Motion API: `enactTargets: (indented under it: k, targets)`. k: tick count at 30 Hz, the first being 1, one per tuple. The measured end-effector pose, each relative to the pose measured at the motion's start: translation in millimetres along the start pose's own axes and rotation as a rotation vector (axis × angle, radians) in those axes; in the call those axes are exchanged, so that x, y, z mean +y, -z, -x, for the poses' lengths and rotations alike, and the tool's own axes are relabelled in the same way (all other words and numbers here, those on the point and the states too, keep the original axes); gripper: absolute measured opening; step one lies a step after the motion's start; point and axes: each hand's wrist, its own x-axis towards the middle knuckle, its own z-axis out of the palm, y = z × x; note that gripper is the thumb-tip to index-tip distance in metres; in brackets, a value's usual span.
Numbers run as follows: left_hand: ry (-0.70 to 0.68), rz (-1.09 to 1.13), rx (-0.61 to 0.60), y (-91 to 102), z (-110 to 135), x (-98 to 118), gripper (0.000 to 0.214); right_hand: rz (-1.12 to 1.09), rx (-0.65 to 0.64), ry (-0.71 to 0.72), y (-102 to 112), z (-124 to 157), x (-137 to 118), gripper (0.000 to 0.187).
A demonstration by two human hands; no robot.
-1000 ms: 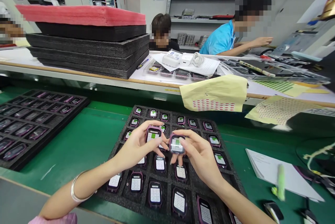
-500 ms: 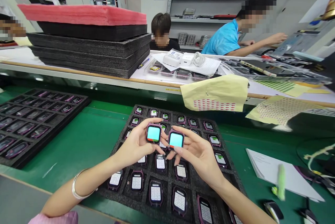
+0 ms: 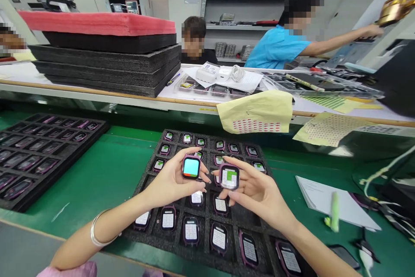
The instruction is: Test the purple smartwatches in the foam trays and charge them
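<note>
My left hand [image 3: 171, 175] holds a purple-framed smartwatch [image 3: 191, 167] without a strap, its screen lit cyan with a red and green strip at the bottom. In my right hand [image 3: 256, 186] is a second smartwatch [image 3: 229, 176], gripped between thumb and fingers, with white and green blocks on its screen. Both watches are held above a black foam tray [image 3: 149, 239]. Its compartments hold several more smartwatches, such as one [image 3: 191, 230] near the front showing a white grid. My hands and forearms cover part of the tray.
A second foam tray [image 3: 97, 133] of watches lies left on the green bench [image 3: 119, 156]. Stacked foam trays [image 3: 110, 63] with a pink sheet [image 3: 97, 23] stand on the shelf. Papers [image 3: 333, 203], a green highlighter [image 3: 334, 212] and cables lie right. Co-workers sit beyond; one in blue [image 3: 275, 46] reaches right.
My right hand has moved slightly right, away from the left, and its watch screen changed from cyan to white and green. The co-worker in blue has stretched an arm further right.
</note>
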Motion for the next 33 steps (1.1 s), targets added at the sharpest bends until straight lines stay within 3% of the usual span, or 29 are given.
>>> enactTargets:
  k: [4, 8, 12, 15, 19, 23, 28, 33]
  targets:
    - [0.031, 0.022, -0.048, -5.2, 2, -7, 0.073, 0.081, 0.067, -0.147, 26, 25, 3, 0.059]
    - [0.075, -0.040, -0.116, -12.1, 0, -20, 0.069, 0.180, 0.148, -0.286, 58, 55, 15, 0.069]
    - [0.056, -0.558, -0.245, -25.9, -11, -40, 0.053, 0.410, 0.257, -0.327, 78, 82, 33, 0.059]
    - [-0.087, -0.916, -0.359, -45.2, -25, -61, 0.045, 0.558, 0.274, -0.282, 83, 93, 45, 0.049]
    - [-0.284, -1.210, -0.442, -72.5, -44, -92, 0.043, 0.725, 0.218, -0.187, 84, 102, 54, 0.041]
    - [-0.311, -1.329, -0.458, -85.1, -55, -112, 0.044, 0.930, 0.109, -0.134, 85, 109, 57, 0.039]
    - [-0.315, -1.359, -0.516, -75.6, -53, -109, 0.054, 1.185, 0.038, -0.131, 87, 114, 53, 0.049]
    - [-0.238, -1.360, -0.460, -33.6, -35, -77, 0.054, 1.189, 0.008, -0.115, 88, 112, 43, 0.038]
